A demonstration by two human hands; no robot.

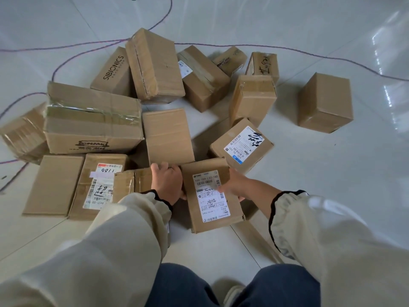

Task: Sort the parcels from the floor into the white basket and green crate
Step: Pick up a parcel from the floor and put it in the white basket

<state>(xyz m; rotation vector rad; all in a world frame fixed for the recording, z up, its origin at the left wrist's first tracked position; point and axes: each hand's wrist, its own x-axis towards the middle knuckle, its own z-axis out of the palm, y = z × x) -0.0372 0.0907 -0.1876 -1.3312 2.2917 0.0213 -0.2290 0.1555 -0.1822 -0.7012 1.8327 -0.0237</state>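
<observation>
Grip on both sides holds the small brown cardboard parcel with a white printed label [199, 220]. The left grip [168, 182] is curled round its left edge. The right grip [233, 187] pinches the right edge, with the thumb lying across the label and the fingers wrapped underneath. The parcel sits tilted between the two grips, label up. Whether it is clear of the glossy white tiled floor [321, 173] cannot be told.

Just beyond the left grip lies a plain flat brown cardboard box [167, 136], touching its knuckles. Immediately outside the left grip is a small taped brown box [130, 180]. Past that is a flat brown box with a red-edged white label [88, 207]. Beyond the right grip, near it, rests a brown box with a blue-tabbed label and black scrawl [243, 147]. Further out from the left grip is a large brown carton with shiny tape [93, 120]. Well apart from the right grip stands a lone plain brown cube-like box [325, 103]. A thin purple cord [66, 60] loops over the floor behind the pile.
</observation>
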